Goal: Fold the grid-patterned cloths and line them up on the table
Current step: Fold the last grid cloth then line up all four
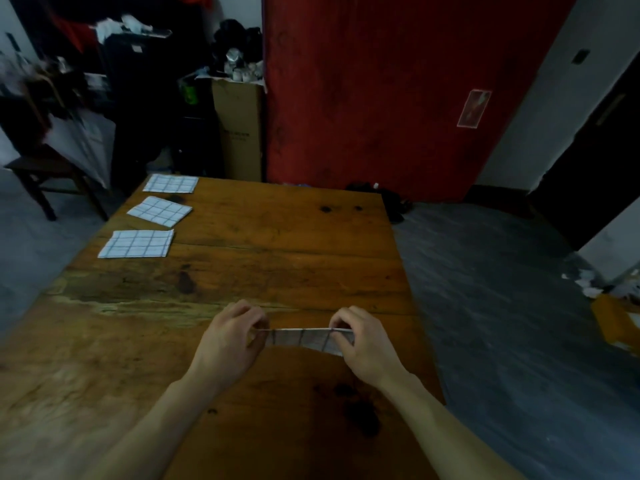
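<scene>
A white cloth with a dark grid [304, 339] is stretched between my two hands just above the wooden table [277, 244], seen nearly edge-on. My left hand [232, 337] pinches its left end and my right hand [360, 337] pinches its right end. Three folded grid cloths lie in a row along the table's left side: the near one [136, 244], the middle one [159, 211], slightly turned, and the far one [170, 183] at the corner.
A dark wooden chair [45, 174] stands off the table's far left. A tall cardboard box [239, 129] and clutter sit behind the table. A red panel [381, 91] covers the wall beyond. Grey floor lies to the right.
</scene>
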### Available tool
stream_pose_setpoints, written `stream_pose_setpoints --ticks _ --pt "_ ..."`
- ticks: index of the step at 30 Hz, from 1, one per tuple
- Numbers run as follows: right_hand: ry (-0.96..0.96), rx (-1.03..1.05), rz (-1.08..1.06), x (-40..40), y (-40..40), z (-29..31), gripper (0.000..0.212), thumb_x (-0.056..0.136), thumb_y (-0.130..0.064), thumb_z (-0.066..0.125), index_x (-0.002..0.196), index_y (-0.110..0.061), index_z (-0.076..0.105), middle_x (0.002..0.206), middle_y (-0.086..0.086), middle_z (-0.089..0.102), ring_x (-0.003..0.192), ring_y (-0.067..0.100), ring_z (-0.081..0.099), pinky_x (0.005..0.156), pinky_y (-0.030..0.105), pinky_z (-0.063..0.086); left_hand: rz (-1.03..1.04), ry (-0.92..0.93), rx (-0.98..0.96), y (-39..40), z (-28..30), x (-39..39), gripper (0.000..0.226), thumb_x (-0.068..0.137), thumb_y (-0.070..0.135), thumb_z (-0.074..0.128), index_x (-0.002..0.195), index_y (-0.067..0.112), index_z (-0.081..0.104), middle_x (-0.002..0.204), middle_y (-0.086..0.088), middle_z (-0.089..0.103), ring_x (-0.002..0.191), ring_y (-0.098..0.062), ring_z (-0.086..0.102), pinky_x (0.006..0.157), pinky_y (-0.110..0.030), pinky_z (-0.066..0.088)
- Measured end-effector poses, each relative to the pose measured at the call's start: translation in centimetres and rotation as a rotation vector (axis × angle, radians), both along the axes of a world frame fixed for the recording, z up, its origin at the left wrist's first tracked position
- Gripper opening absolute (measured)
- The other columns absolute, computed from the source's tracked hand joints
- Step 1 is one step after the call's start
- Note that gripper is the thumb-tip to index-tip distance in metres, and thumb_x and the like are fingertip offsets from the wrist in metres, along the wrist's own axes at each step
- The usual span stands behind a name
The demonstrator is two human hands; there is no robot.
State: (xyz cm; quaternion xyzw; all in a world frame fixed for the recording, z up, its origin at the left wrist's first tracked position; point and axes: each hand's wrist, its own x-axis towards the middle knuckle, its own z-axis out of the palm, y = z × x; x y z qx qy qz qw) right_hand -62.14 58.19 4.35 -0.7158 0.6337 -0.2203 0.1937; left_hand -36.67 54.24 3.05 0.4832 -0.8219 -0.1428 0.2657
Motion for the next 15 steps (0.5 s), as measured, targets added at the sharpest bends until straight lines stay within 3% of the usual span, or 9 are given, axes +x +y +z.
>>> stream_pose_setpoints --ticks 10,15 --pt "-0.151 0.021 0.187 2.9 5.9 -1.6 0.014 0.095 -0.019 0.057 0.091 -0.032 0.052 0.094 -0.014 0.051 0.09 0.003 0.051 0.079 0.026 0.05 0.24 -0.117 0.079 12.6 0.1 2.6 0.021 0.086 0.019 0.067 0.086 0.031 0.05 0.088 0.016 0.048 0.081 -0.006 0.046 0.066 -0.025 0.041" --pt "-0.177 0.027 0.302 7.2 7.5 -1.2 0.017 0.093 -0.018 0.059 0.089 -0.034 0.053 0.091 -0.017 0.051 0.088 0.001 0.052 0.078 0.026 0.05 0.353 -0.064 0.09 16.7 0.9 6.5 0.024 0.088 0.015 0.063 0.085 0.032 0.046 0.086 0.019 0.046 0.081 -0.005 0.048 0.068 -0.031 0.046"
